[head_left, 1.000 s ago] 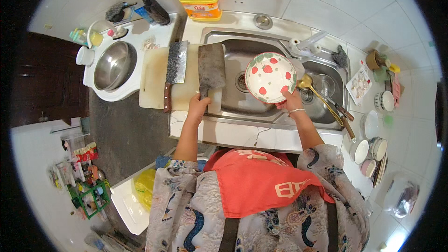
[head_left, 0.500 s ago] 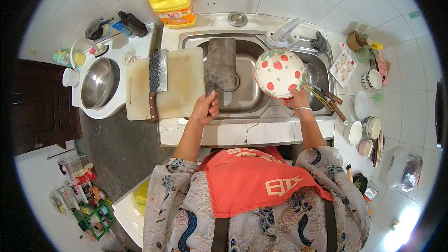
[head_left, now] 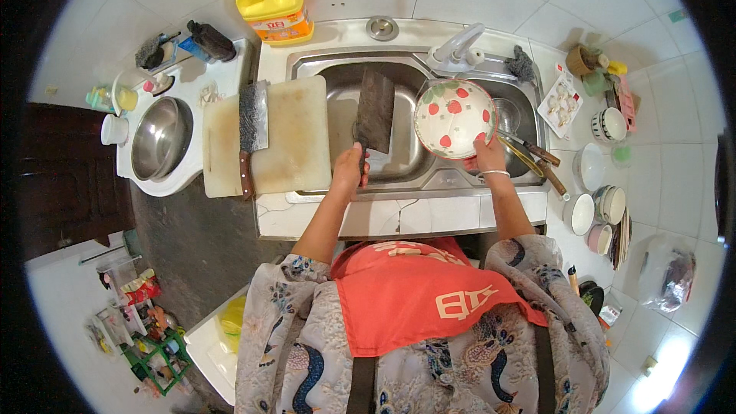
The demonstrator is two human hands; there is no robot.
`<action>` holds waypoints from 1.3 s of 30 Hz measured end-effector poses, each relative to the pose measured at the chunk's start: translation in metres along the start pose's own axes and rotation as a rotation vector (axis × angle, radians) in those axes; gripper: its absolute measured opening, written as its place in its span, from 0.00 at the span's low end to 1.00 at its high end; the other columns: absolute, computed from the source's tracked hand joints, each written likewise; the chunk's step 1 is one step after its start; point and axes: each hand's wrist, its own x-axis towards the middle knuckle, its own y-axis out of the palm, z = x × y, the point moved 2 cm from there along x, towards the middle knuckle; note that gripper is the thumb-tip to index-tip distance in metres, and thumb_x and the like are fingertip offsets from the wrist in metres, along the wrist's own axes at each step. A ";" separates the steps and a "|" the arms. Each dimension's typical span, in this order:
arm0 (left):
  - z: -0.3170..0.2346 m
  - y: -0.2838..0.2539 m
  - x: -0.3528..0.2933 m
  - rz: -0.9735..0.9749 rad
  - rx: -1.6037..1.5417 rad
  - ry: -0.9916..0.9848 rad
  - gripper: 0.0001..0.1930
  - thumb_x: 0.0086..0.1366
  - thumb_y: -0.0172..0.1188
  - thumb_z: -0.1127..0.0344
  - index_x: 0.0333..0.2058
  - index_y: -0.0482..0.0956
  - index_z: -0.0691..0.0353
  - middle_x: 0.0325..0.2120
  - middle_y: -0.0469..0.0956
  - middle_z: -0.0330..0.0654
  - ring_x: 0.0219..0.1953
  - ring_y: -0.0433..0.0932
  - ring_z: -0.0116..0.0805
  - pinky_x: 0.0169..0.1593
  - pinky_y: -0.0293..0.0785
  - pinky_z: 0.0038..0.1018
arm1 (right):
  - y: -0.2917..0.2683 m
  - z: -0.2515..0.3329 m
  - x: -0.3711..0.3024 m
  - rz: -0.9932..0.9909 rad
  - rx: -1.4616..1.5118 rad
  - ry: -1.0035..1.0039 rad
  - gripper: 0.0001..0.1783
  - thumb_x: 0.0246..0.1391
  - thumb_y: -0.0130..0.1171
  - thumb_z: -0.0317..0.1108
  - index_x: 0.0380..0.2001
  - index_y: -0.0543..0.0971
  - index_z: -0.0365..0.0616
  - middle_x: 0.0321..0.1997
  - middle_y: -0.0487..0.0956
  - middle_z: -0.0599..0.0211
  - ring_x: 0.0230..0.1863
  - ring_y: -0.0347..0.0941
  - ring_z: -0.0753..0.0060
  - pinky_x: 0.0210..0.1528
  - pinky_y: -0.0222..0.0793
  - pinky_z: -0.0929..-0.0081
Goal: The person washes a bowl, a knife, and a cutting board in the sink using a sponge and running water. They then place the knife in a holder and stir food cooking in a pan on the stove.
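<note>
My left hand (head_left: 349, 172) is closed round the handle of a dark, wide-bladed cleaver (head_left: 376, 111), whose blade stands out over the large basin of the steel sink (head_left: 337, 100). On the right, my right hand (head_left: 488, 158) grips the near rim of a round white dish (head_left: 455, 116) patterned with red strawberries and green leaves. The dish hangs over the divider between the two basins and hides part of it. Whether it is a plate or a shallow bowl I cannot tell. Just beyond its right edge, several long-handled utensils (head_left: 543, 161) lie across the small basin.
Left of the sink, a second cleaver (head_left: 253, 126) lies on a pale cutting board (head_left: 297, 134). A steel bowl (head_left: 162, 138) sits farther left. Behind are a yellow detergent jug (head_left: 274, 11) and the faucet (head_left: 457, 47). Several bowls (head_left: 580, 215) line the right counter.
The cleaver in my left hand has shifted right, closer to the dish, and its blade has turned, now looking narrower. My right hand still holds the dish in nearly the same place.
</note>
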 end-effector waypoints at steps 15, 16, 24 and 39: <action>0.038 0.015 0.009 0.079 -0.364 -0.292 0.20 0.65 0.42 0.45 0.30 0.67 0.56 0.13 0.64 0.30 0.11 0.57 0.22 0.15 0.54 0.20 | 0.037 0.029 0.000 -0.192 -0.612 -0.492 0.29 0.46 0.41 0.24 0.55 0.57 0.44 0.42 0.72 0.40 0.43 0.69 0.38 0.44 0.65 0.55; 0.037 0.016 0.008 0.084 -0.359 -0.325 0.20 0.65 0.41 0.44 0.30 0.67 0.56 0.13 0.64 0.30 0.11 0.57 0.22 0.15 0.54 0.20 | 0.039 0.030 -0.002 -0.205 -0.617 -0.520 0.29 0.46 0.41 0.24 0.55 0.57 0.44 0.42 0.72 0.40 0.43 0.68 0.37 0.44 0.65 0.55; 0.039 0.015 0.009 0.146 -0.393 -0.444 0.21 0.66 0.39 0.43 0.27 0.67 0.54 0.13 0.64 0.29 0.13 0.57 0.20 0.16 0.54 0.19 | 0.040 0.026 -0.011 -0.236 -0.719 -0.899 0.32 0.47 0.44 0.22 0.58 0.54 0.45 0.53 0.65 0.43 0.48 0.65 0.39 0.47 0.65 0.57; 0.022 0.022 0.012 0.138 -0.364 -0.485 0.22 0.65 0.41 0.43 0.29 0.68 0.57 0.13 0.64 0.30 0.11 0.56 0.19 0.14 0.51 0.18 | 0.026 0.001 -0.023 -0.424 -0.661 -0.798 0.30 0.47 0.44 0.22 0.58 0.57 0.42 0.52 0.67 0.44 0.48 0.67 0.40 0.46 0.66 0.60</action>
